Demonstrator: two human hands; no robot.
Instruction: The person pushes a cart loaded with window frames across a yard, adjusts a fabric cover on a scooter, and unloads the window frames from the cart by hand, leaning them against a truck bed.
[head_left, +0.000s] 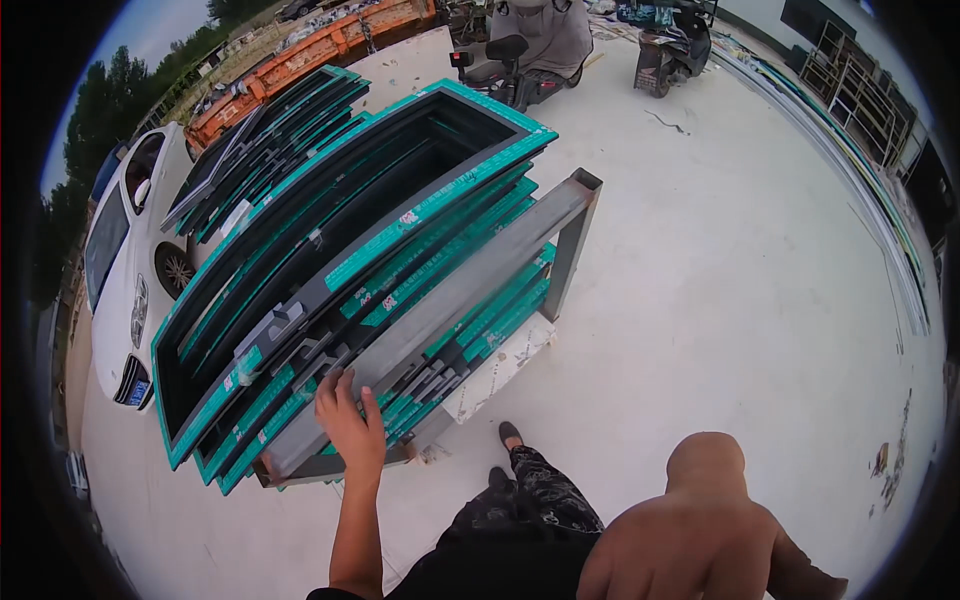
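A stack of dark window or door frames point(400, 235) with teal protective strips leans in a grey metal rack, in front of me and to my left. My left hand point(350, 418) rests on the near grey rail point(455, 285) of this rack, toward its lower left end. Its fingers lie over the rail's upper edge, beside grey fittings on the frames, with the thumb apart. Close to the camera at lower right is my right hand point(690, 545), holding nothing I can see. Its thumb stands away from the other fingers, whose tips the lower edge cuts off.
A white car point(140, 270) stands left of the rack. Behind lie a second pile of frames point(270, 150), an orange truck bed point(310, 55) and parked scooters point(675, 50). Long strips point(840, 145) line the right edge of the pale concrete floor point(730, 270). My feet are near the rack.
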